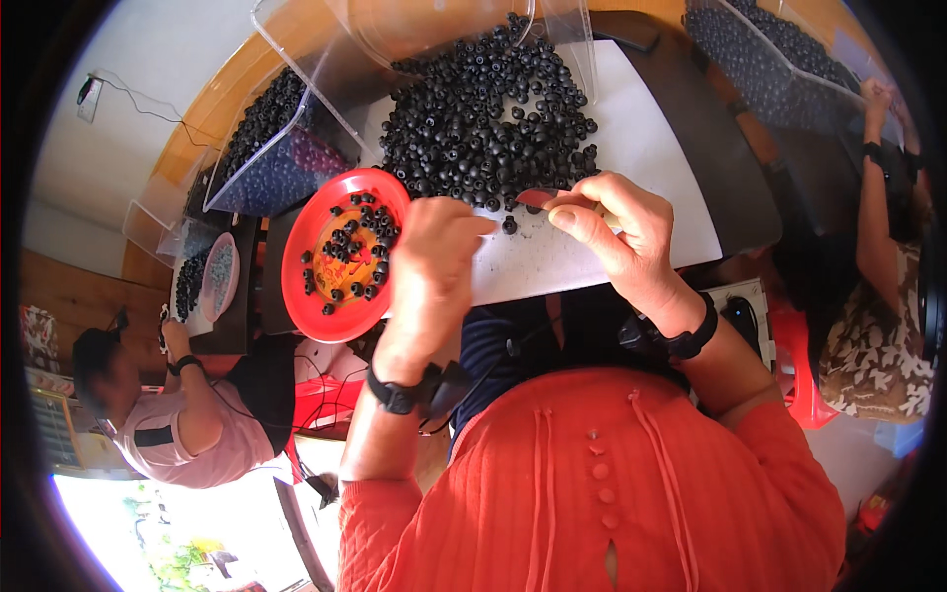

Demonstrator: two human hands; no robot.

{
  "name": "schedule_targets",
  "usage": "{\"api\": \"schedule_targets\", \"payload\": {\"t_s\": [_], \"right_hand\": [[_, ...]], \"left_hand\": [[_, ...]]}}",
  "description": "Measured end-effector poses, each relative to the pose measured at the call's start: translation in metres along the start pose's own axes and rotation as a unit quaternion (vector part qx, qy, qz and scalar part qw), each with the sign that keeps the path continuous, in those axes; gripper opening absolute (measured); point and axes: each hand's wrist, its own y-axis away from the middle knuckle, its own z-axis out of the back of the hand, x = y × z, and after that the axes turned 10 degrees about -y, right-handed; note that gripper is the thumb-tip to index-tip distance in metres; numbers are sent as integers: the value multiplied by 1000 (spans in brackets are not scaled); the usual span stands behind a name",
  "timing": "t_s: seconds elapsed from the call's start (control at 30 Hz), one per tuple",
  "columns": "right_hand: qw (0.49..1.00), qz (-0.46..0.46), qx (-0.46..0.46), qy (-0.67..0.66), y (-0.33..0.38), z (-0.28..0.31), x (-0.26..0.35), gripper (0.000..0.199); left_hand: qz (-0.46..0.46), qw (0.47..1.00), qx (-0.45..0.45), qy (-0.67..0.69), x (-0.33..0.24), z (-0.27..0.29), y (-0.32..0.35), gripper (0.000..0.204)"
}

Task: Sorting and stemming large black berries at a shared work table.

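The right hand (617, 232) is curled narrow, thumb and forefinger pinched on a small red-handled tool (538, 197) whose tip points at 1 loose black bead (509, 225) lying on the white sheet (651, 168). The left hand (434, 252) rests just beside that bead, fingers bent down onto the sheet's near edge; whether it pinches a bead underneath I cannot tell. To work this bead well, it seems best to steady it with the left fingertips and bring the tool in low and straight, since a small round piece like this would likely roll from a sideways nudge. Just beyond the hands sits the big heap of black beads (488, 118), spreading across the sheet toward the far rim, where a clear plastic bin (296, 59) leans over it. Touching the left hand's outer side is a red plate (308, 296) holding a scatter of beads; its rim overhangs the sheet's left edge, so a careless elbow could tip it. Open room is mostly on the right of the sheet, bare white up to its edge, then dark tabletop (720, 178). 2 other people work nearby: 1 in a pink shirt (207, 439) at the lower left, another's arm (873, 197) at the far right, both well apart from these hands.
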Motion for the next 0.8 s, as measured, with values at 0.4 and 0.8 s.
{"api": "schedule_targets", "payload": {"t_s": [0.4,0.8], "right_hand": [[1000,25,10,16,1,2,-1,19],[999,23,12,20,3,2,-4,21]], "left_hand": [[11,999,25,-44,-6,-29,-3,25],[44,997,67,-5,-5,-22,-1,27]]}}
